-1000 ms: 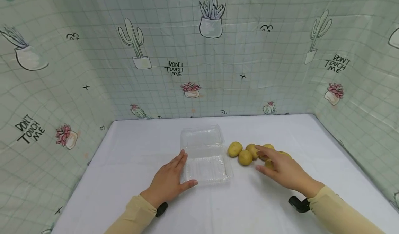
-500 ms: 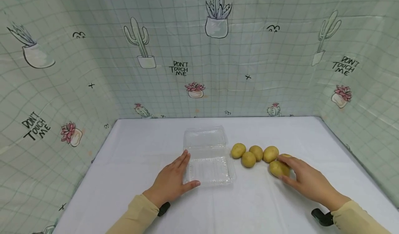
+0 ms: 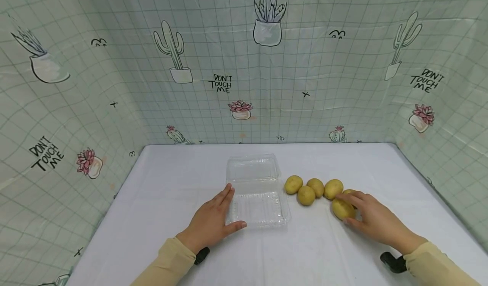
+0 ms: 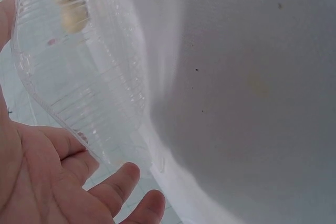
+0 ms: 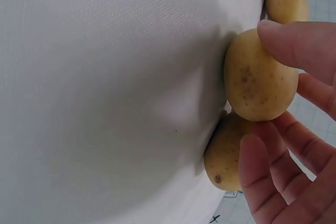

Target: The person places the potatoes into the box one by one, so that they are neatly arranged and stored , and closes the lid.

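An open clear plastic clamshell container point(image 3: 259, 207) lies on the white table, its lid point(image 3: 253, 168) folded back. My left hand point(image 3: 209, 221) rests along its left side with fingers extended and thumb at the front edge; the left wrist view shows the fingers point(image 4: 113, 190) by the clear wall. On the right, my right hand point(image 3: 377, 218) has its thumb and fingers around a yellow potato point(image 3: 341, 209), still on the table. In the right wrist view, the thumb lies on this potato point(image 5: 260, 80), with fingers on its other side. Another potato point(image 5: 226, 153) sits behind it, partly covered by fingers.
Several more potatoes lie in a loose row between the container and my right hand, among them one potato point(image 3: 293, 184) nearest the container and another point(image 3: 333, 189) near my fingertips. A patterned curtain point(image 3: 244, 65) surrounds the white table point(image 3: 183, 167) at the back and sides.
My right hand has moved right and down from above the middle potatoes to the front right one, and its fingers have closed around it. My left hand stays at the container.
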Motion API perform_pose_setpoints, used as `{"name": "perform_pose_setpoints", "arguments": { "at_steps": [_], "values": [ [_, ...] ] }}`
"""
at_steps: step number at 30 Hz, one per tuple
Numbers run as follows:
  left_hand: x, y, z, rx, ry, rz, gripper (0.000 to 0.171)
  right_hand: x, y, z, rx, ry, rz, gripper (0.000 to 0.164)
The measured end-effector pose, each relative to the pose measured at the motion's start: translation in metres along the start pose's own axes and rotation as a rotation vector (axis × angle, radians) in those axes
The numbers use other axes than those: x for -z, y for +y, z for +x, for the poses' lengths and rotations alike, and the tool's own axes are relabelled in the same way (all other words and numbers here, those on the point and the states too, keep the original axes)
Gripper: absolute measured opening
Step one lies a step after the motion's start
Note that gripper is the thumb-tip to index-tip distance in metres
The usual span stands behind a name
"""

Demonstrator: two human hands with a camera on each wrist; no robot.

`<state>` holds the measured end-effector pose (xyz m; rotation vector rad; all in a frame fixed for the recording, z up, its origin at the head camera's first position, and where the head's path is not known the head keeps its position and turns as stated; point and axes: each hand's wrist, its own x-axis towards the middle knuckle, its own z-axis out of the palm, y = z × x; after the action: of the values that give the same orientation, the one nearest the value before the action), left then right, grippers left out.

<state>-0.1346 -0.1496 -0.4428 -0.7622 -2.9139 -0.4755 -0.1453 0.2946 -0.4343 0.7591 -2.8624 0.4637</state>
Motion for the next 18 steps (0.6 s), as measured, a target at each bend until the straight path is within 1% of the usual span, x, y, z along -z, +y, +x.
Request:
{"name": "perform_pose_setpoints", "arguments": {
  "at_steps": [5, 11, 15, 18],
  "values": [
    [0.0, 0.0, 0.0, 0.006, -0.008, -0.004, 0.095, -0.002, 0.002, 0.001, 0.005, -0.01, 0.028, 0.062],
    [0.0, 0.0, 0.0, 0.01, -0.013, -0.003, 0.095, -0.008, 0.003, 0.002, -0.015, -0.031, 0.116, 0.061],
    [-0.001, 0.0, 0.0, 0.006, -0.004, -0.008, 0.095, -0.01, 0.002, 0.001, -0.02, -0.051, 0.166, 0.065],
    [-0.001, 0.0, 0.0, 0.007, -0.004, -0.011, 0.095, -0.011, 0.001, 0.0, -0.026, -0.059, 0.18, 0.067]
  ]
}}
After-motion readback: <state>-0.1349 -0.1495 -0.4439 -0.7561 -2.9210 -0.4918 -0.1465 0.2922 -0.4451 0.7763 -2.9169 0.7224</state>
